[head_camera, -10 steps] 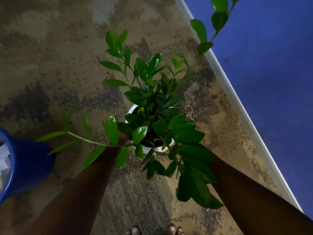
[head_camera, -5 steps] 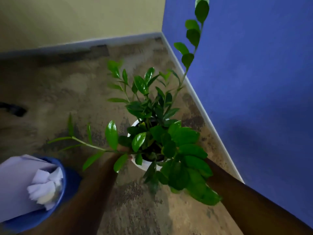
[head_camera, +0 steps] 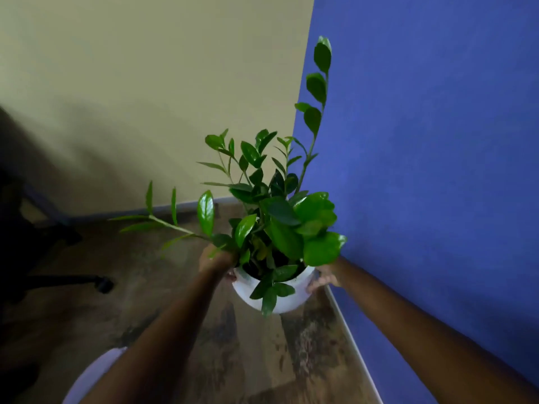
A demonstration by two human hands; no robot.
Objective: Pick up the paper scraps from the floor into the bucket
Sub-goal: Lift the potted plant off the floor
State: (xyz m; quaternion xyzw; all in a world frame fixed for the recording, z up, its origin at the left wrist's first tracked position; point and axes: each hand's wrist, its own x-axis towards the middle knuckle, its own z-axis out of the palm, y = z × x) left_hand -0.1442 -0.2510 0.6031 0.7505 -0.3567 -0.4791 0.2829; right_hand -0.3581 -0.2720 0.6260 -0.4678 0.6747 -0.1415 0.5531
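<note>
Head view: fingers of the left hand curl onto the rim of a white pot, the back of the hand half buried in leaves. Fingers of the right hand wrap the opposite wall of the pot. Both hands grip it, 1 per side, and it hangs off the floor, roughly upright.

Judgement: the 2-sided hold keeps soil level and steadies the top-heavy plant. The pot is probably being shifted to reach the floor under or behind it.

No paper scraps show in this view. A pale curved shape sits at the lower left edge, partly behind the left forearm. It is likely the bucket, but I cannot confirm that.

Edges: the blue wall stands close on the right, with a white skirting just beside the pot. The beige wall closes the corner ahead. The tallest stem nearly meets the blue wall, so there is little room that side. Open floor lies to the left. A dark chair base and castor stand well apart from the pot.
</note>
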